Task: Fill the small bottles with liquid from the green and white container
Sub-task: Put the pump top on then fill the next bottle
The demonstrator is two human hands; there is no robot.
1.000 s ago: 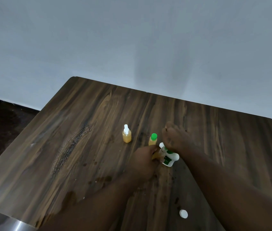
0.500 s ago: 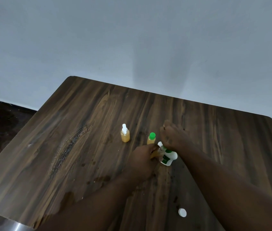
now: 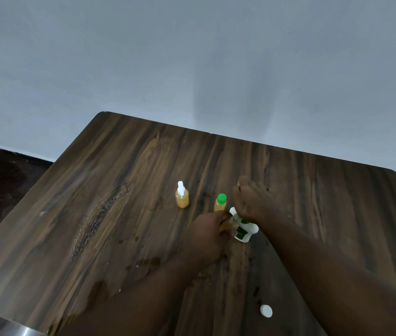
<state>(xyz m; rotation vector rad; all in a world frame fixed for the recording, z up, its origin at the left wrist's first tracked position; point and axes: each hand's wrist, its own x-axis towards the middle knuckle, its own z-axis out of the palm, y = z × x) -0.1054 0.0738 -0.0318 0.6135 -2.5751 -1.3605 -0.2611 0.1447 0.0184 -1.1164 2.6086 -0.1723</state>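
My right hand (image 3: 249, 201) grips the green and white container (image 3: 243, 230), tipped so its neck points left and down. My left hand (image 3: 208, 232) is shut on a small bottle of amber liquid (image 3: 226, 223), mostly hidden by its fingers, right under the container's neck. Just behind them stands a small amber bottle with a green cap (image 3: 220, 202). Further left stands another small amber bottle with a white spray top (image 3: 181, 198).
A white cap (image 3: 266, 311) lies on the wooden table (image 3: 95, 214) near the front, between my forearms. Dark wet stains mark the wood around my left arm. A shiny metal object (image 3: 3, 329) shows at the front left corner. A wall rises behind the table.
Both hands, the container and the held bottle stay together in nearly the same place; only the view has shifted slightly.
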